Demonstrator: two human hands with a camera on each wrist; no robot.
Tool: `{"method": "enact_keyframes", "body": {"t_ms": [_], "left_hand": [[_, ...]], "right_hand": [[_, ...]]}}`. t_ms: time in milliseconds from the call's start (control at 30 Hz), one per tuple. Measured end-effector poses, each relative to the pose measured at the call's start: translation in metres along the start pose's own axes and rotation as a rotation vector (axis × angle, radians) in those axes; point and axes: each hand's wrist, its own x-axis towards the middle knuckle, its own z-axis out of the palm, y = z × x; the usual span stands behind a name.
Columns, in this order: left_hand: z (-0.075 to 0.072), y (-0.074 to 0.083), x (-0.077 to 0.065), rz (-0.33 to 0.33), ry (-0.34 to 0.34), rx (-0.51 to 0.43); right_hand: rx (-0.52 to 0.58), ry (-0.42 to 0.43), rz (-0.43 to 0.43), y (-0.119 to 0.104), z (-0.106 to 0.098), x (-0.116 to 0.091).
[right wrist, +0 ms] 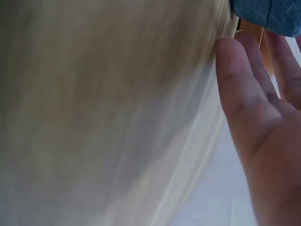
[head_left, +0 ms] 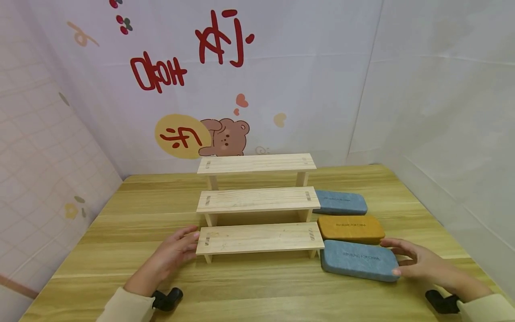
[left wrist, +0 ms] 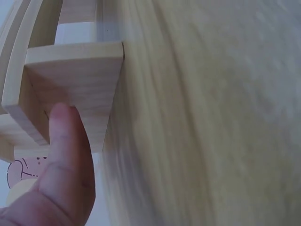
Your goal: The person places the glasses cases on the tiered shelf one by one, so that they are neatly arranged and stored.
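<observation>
A pale wooden three-step stand (head_left: pixel 257 237) is in the middle of the table in the head view. My left hand (head_left: pixel 175 250) is at the left end of its lowest step, fingers loosely extended; whether they touch it I cannot tell. In the left wrist view the thumb (left wrist: pixel 70 155) is in front of the stand's end panel (left wrist: pixel 75 70). My right hand (head_left: pixel 418 261) spreads thumb and fingers around the right end of the front blue glasses case (head_left: pixel 360 260). The right wrist view shows the fingers (right wrist: pixel 235 70) close to that case, without a visible grip.
Behind the front case lie a mustard-yellow case (head_left: pixel 351 228) and another blue case (head_left: pixel 342 202), partly hidden by the stand. The wooden table (head_left: pixel 257 290) is bounded by a printed cloth backdrop (head_left: pixel 306 67) at the back and both sides.
</observation>
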Motion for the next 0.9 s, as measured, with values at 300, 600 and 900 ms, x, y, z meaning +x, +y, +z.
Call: {"method": "enact_keyframes", "body": {"t_ms": [300, 600, 900], "left_hand": [[0.004, -0.002, 0.004, -0.006, -0.031, -0.032], [0.004, -0.002, 0.009, -0.025, -0.074, -0.064], [0.004, -0.004, 0.012, -0.023, -0.085, -0.075]], "right_hand": [[0.019, -0.036, 0.075, 0.000, 0.006, 0.004], [-0.021, -0.064, 0.127, -0.002, 0.011, 0.008], [-0.095, -0.026, 0.133, -0.007, 0.011, 0.010]]}}
